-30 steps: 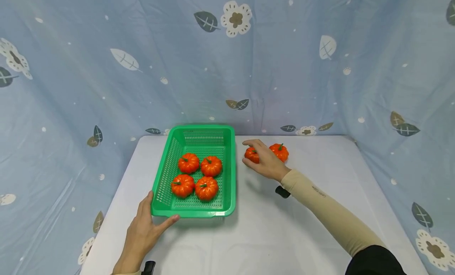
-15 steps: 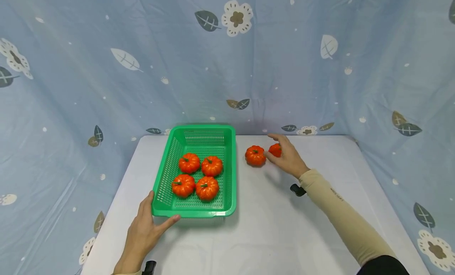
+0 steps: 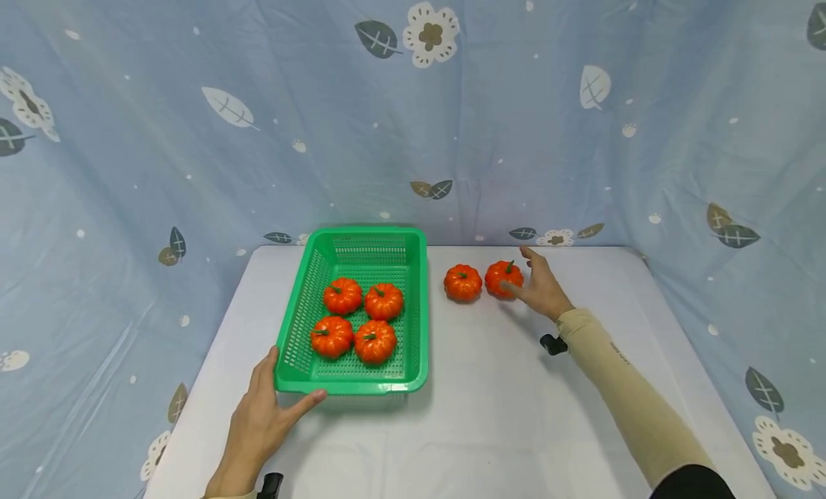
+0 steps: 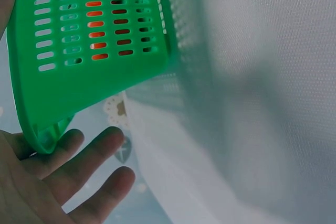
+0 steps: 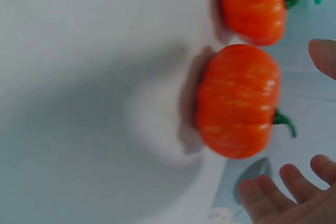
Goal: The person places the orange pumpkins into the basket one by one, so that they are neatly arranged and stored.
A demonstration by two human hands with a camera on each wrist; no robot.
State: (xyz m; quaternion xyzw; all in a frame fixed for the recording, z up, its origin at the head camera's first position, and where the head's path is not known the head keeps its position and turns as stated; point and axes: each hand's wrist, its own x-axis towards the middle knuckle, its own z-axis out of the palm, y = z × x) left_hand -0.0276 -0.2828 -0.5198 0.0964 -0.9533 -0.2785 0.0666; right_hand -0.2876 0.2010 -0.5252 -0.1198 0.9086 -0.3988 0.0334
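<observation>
A green plastic basket (image 3: 351, 387) holds several small orange pumpkins (image 3: 376, 342) with green stems. My left hand (image 3: 254, 418) rests at the basket's near left corner, thumb along the front rim and fingers along the left side. In the left wrist view, the fingers (image 4: 86, 166) are spread below the rim. Two more pumpkins sit side by side on the table: a left pumpkin (image 3: 462, 283) and a right pumpkin (image 3: 502, 279). Close by the right one is my right hand (image 3: 542, 287), thumb and fingers apart. A gap shows between that pumpkin (image 5: 239, 102) and the fingers in the right wrist view.
White cloth covers the table (image 3: 490, 427). Blue curtain (image 3: 516, 126) with leaves and flowers hangs behind the table and along both sides. The basket stands left of the two loose pumpkins. Dark wrist cameras (image 3: 553, 344) sit under the wrists.
My right hand has moved rightward from over the left loose pumpkin, past the right one, to that pumpkin's right side. Both pumpkins now show more fully. The left hand and basket stay put.
</observation>
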